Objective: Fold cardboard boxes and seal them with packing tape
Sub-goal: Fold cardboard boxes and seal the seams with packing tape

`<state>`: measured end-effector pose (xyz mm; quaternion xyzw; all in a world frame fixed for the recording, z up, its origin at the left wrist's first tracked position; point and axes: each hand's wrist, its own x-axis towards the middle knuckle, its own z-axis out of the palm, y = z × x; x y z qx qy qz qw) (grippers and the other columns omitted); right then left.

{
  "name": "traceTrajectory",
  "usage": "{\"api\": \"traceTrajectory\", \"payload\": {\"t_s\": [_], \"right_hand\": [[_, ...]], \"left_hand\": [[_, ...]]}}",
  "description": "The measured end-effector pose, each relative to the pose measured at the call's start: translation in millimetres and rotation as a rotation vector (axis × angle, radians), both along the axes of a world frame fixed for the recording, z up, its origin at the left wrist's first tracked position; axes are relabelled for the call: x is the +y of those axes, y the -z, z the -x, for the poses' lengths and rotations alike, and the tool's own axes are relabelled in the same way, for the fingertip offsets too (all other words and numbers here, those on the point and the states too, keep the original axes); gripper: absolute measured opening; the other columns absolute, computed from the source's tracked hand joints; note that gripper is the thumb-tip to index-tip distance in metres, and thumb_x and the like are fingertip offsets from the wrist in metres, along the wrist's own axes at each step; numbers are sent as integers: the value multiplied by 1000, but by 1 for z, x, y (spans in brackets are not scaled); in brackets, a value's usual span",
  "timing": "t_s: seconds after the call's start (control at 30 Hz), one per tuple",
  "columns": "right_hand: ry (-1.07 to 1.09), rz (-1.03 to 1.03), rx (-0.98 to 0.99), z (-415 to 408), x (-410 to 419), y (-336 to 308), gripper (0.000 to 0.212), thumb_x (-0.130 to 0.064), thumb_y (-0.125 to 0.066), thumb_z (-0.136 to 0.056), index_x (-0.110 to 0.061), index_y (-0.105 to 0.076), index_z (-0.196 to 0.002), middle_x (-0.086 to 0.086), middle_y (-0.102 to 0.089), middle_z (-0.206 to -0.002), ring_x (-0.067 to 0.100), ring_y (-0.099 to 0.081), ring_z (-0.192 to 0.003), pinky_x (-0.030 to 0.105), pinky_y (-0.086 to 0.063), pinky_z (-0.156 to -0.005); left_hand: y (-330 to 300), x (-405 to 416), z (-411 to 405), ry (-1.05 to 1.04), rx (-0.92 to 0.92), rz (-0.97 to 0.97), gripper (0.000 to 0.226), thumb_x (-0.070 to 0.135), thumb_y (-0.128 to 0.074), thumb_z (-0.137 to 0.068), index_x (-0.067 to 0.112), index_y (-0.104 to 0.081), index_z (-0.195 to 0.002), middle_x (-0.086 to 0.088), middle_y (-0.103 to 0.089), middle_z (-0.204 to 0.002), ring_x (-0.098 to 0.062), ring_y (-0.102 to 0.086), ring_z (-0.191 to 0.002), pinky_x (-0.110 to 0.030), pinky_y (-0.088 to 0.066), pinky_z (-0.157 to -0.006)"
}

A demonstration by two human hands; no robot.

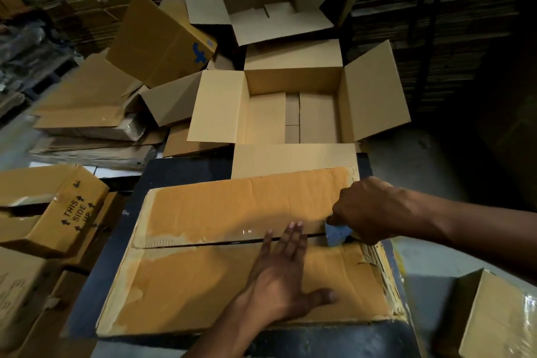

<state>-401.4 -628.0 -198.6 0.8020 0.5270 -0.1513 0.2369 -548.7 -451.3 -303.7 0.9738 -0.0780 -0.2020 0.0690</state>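
Cardboard box [232,276] | flaps closed, worn | left hand [286,270] flat on top

Two bare forearms, no sleeves in view, left hand [286,273] and right hand [367,209] ungloved, short fingernails

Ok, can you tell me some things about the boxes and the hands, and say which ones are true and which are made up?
1. The left hand lies flat, fingers straight, on the closed box. True.
2. The right hand holds nothing. False: it grips a blue tape dispenser at the seam between the flaps.
3. The box behind it has its top flaps shut. False: the open box has its flaps spread out, so you can see inside.
4. A box on the left has "THIS SIDE UP" printed on it. True.
5. Clear tape already covers part of the seam. True: a shiny strip shows there.
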Motion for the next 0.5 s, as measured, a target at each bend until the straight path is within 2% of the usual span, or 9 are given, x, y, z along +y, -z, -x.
{"api": "traceTrajectory", "payload": {"t_s": [0.17, 0.33, 0.43, 0.5], "right_hand": [[51, -14, 46, 0, 1, -8, 42, -41, -67, -96, -25, -60, -133, 0, -68, -113, 21, -67, -99, 36, -59, -84], [70, 33, 40, 12, 48, 0, 35, -42, -68, -95, -26, -65, -126, -2, -68, -101, 18, -65, -91, 33, -52, -70], [40, 16, 23, 20, 80, 7, 51, -51, -71, -90, -31, -62, -136, -2, -68, -109, 20, -64, -93, 34, -47, -67], [27, -6, 4, 25, 90, 7, 47, -48, -65, -94, -33, -60, -138, -2, -67, -110, 19, -62, -90, 32, -45, -65]], "left_hand": [[9, 17, 6, 5, -11, 41, 111, 93, -21, -86, 22, 17, -163, 9, 32, -165, -4, 31, -151, -40, 10, -128], [14, 76, 21, 29, -64, 37, 103, 90, -24, -90, 29, 13, -164, 16, 25, -167, 5, 25, -150, -33, 6, -128], [9, 110, 32, 1, -66, 40, 102, 92, -25, -87, 36, 14, -162, 21, 23, -167, 6, 22, -151, -26, 11, -126], [7, 121, 37, -10, -56, 37, 102, 94, -23, -85, 38, 13, -162, 23, 22, -166, 9, 22, -150, -22, 13, -124]]}}
